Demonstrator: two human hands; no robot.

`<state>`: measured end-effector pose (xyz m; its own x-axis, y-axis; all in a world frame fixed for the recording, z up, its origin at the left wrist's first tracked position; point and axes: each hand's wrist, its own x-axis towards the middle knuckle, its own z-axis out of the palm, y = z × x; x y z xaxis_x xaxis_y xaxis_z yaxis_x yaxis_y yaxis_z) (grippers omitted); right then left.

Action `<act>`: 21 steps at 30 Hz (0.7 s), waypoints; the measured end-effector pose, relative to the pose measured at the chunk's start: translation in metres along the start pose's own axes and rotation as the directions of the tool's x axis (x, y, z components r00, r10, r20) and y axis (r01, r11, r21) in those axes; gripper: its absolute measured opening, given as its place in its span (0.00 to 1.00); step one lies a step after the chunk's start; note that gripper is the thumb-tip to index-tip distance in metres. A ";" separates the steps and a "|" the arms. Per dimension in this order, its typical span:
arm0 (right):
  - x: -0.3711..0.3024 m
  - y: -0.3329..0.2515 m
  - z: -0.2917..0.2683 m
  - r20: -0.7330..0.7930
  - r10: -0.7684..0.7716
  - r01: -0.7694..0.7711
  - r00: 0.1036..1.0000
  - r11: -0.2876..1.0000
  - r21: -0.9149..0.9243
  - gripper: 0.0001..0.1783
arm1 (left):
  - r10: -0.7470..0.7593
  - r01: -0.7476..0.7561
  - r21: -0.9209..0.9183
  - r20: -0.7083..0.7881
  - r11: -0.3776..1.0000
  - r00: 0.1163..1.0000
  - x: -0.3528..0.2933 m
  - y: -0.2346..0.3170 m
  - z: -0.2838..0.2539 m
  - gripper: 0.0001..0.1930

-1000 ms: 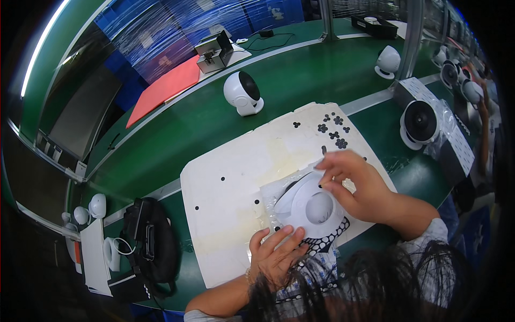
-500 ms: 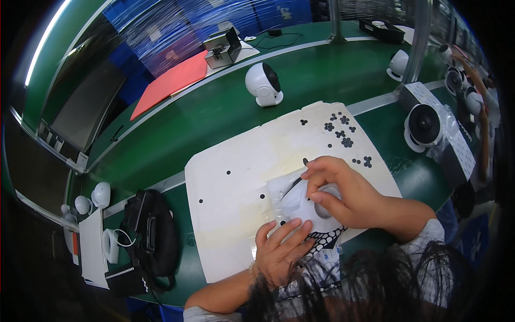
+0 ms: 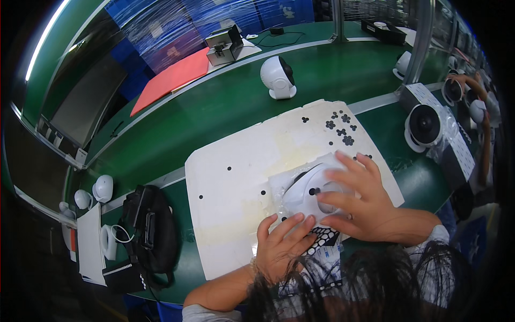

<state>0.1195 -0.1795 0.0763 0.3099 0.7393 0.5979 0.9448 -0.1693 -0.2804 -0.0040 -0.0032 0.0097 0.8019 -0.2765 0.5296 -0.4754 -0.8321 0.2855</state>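
A white rounded camera-like device [image 3: 300,202] lies on its side on a clear plastic bag [image 3: 276,185], which rests on a white board [image 3: 225,214]. One round black pad [image 3: 313,191] sits on the device's white shell. Over the device is my right hand [image 3: 365,201], fingers spread and partly blurred, with nothing visible in them. My left hand [image 3: 284,247] lies flat, its fingertips against the device's near edge. Beneath that hand shows a black sheet with round holes [image 3: 324,236]. Whether the right fingertips touch the shell, I cannot tell.
Several black pads [image 3: 347,140] lie on the board's far right. A white device [image 3: 278,78] stands on the green surface beyond. Another device [image 3: 424,124] is beside a long box [image 3: 445,139] at right. A black bag [image 3: 153,231] lies left. A co-worker's arm [image 3: 472,83] shows far right.
My right hand has gone from a pinch to spread fingers and shifted right, uncovering the black pad on the shell. The far standing device has moved right. My left hand has barely moved.
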 end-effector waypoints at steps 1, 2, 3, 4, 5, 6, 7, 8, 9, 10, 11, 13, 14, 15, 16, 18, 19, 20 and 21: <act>-0.005 0.002 0.000 -0.026 0.088 -0.084 0.996 0.987 0.135 0.11 | 0.002 -0.002 0.002 -0.012 1.000 1.000 -0.001 0.000 0.001 0.19; -0.010 0.005 0.002 -0.023 0.088 -0.084 0.996 0.987 0.138 0.11 | -0.002 0.002 0.001 -0.012 1.000 1.000 -0.001 0.000 0.000 0.19; -0.017 0.008 0.003 0.013 0.131 -0.131 0.991 0.966 0.224 0.09 | -0.004 0.004 -0.004 -0.007 1.000 1.000 0.000 0.001 0.000 0.19; -0.022 0.009 0.004 0.052 0.171 -0.179 0.984 0.934 0.308 0.06 | -0.005 0.005 -0.008 -0.002 1.000 1.000 0.001 0.001 0.000 0.18; -0.025 0.009 0.005 0.055 0.183 -0.191 0.982 0.933 0.305 0.06 | -0.003 0.003 -0.020 0.003 1.000 1.000 0.003 0.001 0.001 0.18; -0.026 0.009 0.007 0.119 0.187 -0.217 0.975 0.913 0.346 0.05 | -0.005 0.005 0.003 -0.028 1.000 1.000 0.004 0.001 0.001 0.17; -0.026 0.009 0.008 0.183 0.187 -0.245 0.965 0.890 0.384 0.04 | -0.007 0.008 0.025 -0.059 1.000 0.998 0.004 0.002 0.002 0.17; -0.027 0.009 0.009 0.186 0.192 -0.252 0.964 0.887 0.387 0.04 | -0.010 0.011 0.025 -0.055 1.000 0.998 0.005 0.003 0.002 0.16; -0.027 0.010 0.011 0.180 0.196 -0.251 0.964 0.891 0.377 0.04 | -0.012 0.013 0.022 -0.051 1.000 0.999 0.005 0.003 0.001 0.16; -0.027 0.010 0.012 0.173 0.198 -0.250 0.965 0.896 0.368 0.03 | -0.019 0.021 0.017 -0.058 1.000 0.998 0.005 0.003 0.001 0.16; -0.026 0.010 0.013 0.175 0.200 -0.253 0.964 0.894 0.370 0.03 | -0.027 0.028 0.013 -0.065 1.000 0.998 0.005 0.003 0.001 0.16; -0.026 0.008 0.014 0.165 0.189 -0.237 0.968 0.906 0.351 0.03 | -0.024 0.025 0.008 -0.071 1.000 0.997 0.006 0.003 0.002 0.16; -0.027 0.008 0.014 0.166 0.191 -0.239 0.967 0.906 0.351 0.03 | -0.022 0.022 0.006 -0.078 1.000 0.997 0.006 0.003 0.002 0.16; -0.027 0.008 0.014 0.169 0.192 -0.240 0.967 0.907 0.346 0.03 | -0.022 0.023 0.006 -0.078 1.000 0.997 0.006 0.003 0.003 0.16; -0.027 0.008 0.014 0.172 0.192 -0.241 0.966 0.908 0.341 0.03 | -0.021 0.021 0.003 -0.084 1.000 0.996 0.006 0.003 0.003 0.16; -0.027 0.008 0.014 0.178 0.195 -0.246 0.965 0.907 0.343 0.03 | -0.020 0.020 -0.001 -0.090 1.000 0.996 0.006 0.002 0.004 0.16; -0.026 0.007 0.014 0.183 0.198 -0.251 0.963 0.905 0.344 0.03 | -0.017 0.017 -0.002 -0.094 1.000 0.995 0.005 0.002 0.004 0.16; -0.026 0.007 0.014 0.183 0.199 -0.252 0.963 0.905 0.344 0.03 | -0.014 0.014 -0.002 -0.098 1.000 0.995 0.005 0.001 0.004 0.17; -0.026 0.007 0.014 0.187 0.197 -0.252 0.962 0.906 0.339 0.03 | -0.014 0.014 -0.002 -0.097 1.000 0.995 0.005 0.001 0.004 0.17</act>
<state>0.1164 -0.1910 0.0486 0.4647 0.8001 0.3793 0.7423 -0.1185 -0.6595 0.0008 -0.0077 0.0093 0.7696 -0.2167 0.6007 -0.4650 -0.8349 0.2946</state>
